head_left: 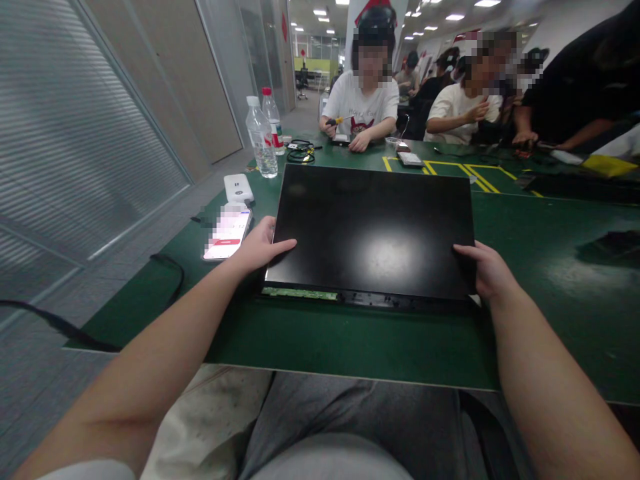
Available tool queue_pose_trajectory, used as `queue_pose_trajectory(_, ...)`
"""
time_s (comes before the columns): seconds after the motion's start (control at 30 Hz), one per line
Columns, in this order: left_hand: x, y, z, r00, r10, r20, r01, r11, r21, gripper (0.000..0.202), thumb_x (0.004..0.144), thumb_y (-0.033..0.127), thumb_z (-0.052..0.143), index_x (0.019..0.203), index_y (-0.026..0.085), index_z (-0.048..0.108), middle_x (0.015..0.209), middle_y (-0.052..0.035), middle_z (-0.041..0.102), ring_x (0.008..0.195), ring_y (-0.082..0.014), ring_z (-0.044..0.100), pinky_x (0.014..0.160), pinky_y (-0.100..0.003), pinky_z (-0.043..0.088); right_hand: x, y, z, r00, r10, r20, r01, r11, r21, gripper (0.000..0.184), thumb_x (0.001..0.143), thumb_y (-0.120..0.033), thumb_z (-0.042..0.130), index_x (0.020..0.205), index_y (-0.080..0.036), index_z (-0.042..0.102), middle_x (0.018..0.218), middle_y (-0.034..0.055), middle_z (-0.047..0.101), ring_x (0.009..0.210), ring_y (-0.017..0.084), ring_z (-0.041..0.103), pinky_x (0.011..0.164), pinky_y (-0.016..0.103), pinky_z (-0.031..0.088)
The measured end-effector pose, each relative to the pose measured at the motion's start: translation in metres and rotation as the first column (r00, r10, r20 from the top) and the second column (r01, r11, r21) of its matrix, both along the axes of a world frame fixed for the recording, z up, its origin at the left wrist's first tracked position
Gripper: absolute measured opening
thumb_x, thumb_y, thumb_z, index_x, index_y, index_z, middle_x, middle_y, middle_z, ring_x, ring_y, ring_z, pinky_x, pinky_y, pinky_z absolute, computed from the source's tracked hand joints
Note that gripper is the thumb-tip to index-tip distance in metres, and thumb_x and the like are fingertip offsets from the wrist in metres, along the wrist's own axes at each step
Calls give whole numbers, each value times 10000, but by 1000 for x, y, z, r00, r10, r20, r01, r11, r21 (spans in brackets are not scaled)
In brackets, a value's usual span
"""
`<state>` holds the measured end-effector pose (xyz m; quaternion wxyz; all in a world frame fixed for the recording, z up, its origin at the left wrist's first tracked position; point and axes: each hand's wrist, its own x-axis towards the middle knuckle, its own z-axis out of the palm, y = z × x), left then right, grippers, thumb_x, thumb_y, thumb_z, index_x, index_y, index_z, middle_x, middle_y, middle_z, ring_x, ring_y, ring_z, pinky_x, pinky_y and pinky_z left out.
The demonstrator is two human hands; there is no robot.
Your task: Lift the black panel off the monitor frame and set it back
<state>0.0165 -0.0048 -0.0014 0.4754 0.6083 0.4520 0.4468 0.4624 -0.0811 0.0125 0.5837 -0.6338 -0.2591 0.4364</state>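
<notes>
A black flat display panel point(375, 227) is tilted up over the green table, its far edge higher than the near one. Along its near edge runs a strip of green circuit board point(300, 294), beside a black frame section. My left hand point(263, 245) grips the panel's left side, thumb on the front face, fingers behind. On the right side my right hand point(487, 270) holds it the same way, thumb over the edge. The fingers behind the panel are hidden. Light reflects off the panel's dark surface.
On the green table point(350, 340), a lit phone point(227, 233), a white power bank point(239, 189) and two bottles, one clear point(263, 143) and one red-capped point(273, 120), stand left. Black cables point(300, 153) lie behind. Opposite, a person point(363, 100) holds a yellow-black screwdriver point(337, 121).
</notes>
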Motion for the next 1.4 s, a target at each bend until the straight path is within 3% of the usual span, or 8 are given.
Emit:
queue_pose_trajectory(0.33, 1, -1, 4, 1000, 1, -11, -1, 1000, 31, 477, 606, 255, 904, 945, 208, 572, 962, -47, 736, 1028, -312, 717, 908, -508, 580, 19, 6, -15, 997, 76, 28, -76, 997, 13, 230, 594, -244, 751, 818, -258, 701, 662, 9, 685, 592, 233, 656, 540, 401, 577)
queue_pose_trajectory(0.47, 2, -2, 5, 1000, -20, 24, 20, 1000, -4, 500, 599, 222, 906, 964, 205, 565, 980, -59, 741, 1059, -325, 713, 929, -520, 575, 14, 6, -12, 998, 38, 50, -36, 999, -34, 212, 593, -251, 734, 803, -259, 709, 710, 19, 714, 646, 249, 681, 543, 400, 576)
queue_pose_trajectory(0.7, 4, -5, 8, 998, -11, 69, 16, 997, -75, 513, 606, 195, 905, 995, 201, 570, 1022, -74, 753, 1073, -331, 719, 948, -533, 577, 4, 4, -8, 992, 26, 125, -29, 999, 20, 273, 566, -233, 790, 830, -262, 724, 765, 21, 741, 744, 264, 707, 628, 388, 583)
queue_pose_trajectory(0.9, 3, -3, 6, 997, -27, 71, 32, 997, -70, 512, 607, 204, 911, 991, 200, 571, 1017, -72, 752, 1093, -331, 715, 977, -529, 565, -1, 1, 0, 994, 15, 105, -16, 1000, 7, 302, 539, -187, 785, 830, -238, 725, 761, 24, 746, 734, 236, 691, 582, 308, 537)
queue_pose_trajectory(1.07, 2, 0, 2, 998, -27, 58, 31, 996, -82, 583, 586, 270, 926, 1022, 192, 547, 1100, -73, 738, 1175, -350, 676, 1049, -574, 503, -2, -2, 4, 994, 51, 94, -50, 999, -10, 304, 541, -176, 772, 832, -238, 712, 749, 13, 743, 689, 223, 682, 569, 300, 536)
queue_pose_trajectory(1.4, 0, -1, 3, 999, -35, -7, 34, 996, -78, 602, 589, 326, 928, 1026, 187, 538, 1070, -77, 731, 1133, -354, 689, 1016, -587, 514, -4, -5, 7, 995, 56, 78, -53, 998, -35, 315, 560, -161, 753, 860, -228, 685, 717, 16, 718, 630, 203, 644, 558, 298, 521)
